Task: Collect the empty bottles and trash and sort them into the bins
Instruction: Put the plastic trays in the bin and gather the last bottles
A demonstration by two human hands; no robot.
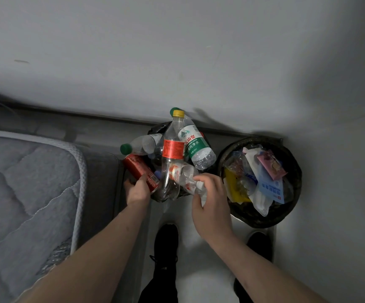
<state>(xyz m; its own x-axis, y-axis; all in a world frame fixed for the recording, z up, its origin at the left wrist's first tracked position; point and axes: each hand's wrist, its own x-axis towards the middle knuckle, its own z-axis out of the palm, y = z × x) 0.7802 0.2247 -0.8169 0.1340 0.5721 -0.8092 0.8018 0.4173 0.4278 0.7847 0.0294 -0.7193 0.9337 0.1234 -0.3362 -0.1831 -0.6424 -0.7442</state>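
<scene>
Here, one grey quilted mattress (pixel 24 193) fills the left side, and beyond it stand two round bins against the pale wall (pixel 177 51). The dark mesh bin on the right (pixel 295 193) holds mixed trash: blue-and-white paper packets (pixel 271 189), a pink wrapper (pixel 272 166) and a yellow scrap (pixel 235 189). The black-lined bin on the left (pixel 157 127) is heaped past its rim with bottles, at least four clear plastic ones: a tall yellow-capped bottle with a red label (pixel 172 149) lying on top, a green-labelled water bottle (pixel 197 147) just beside it, a green-capped bottle (pixel 141 145) pointing left, and a crumpled clear bottle with a red-and-white label (pixel 186 174) at the near edge. One red drink can (pixel 141 170) lies tilted at the heap's left. The left hand (pixel 138 191) curls round the can's lower end. The right hand (pixel 210 197) pinches the neck of the crumpled bottle. Two black shoes (pixel 166 239) stand on the pale floor below.
</scene>
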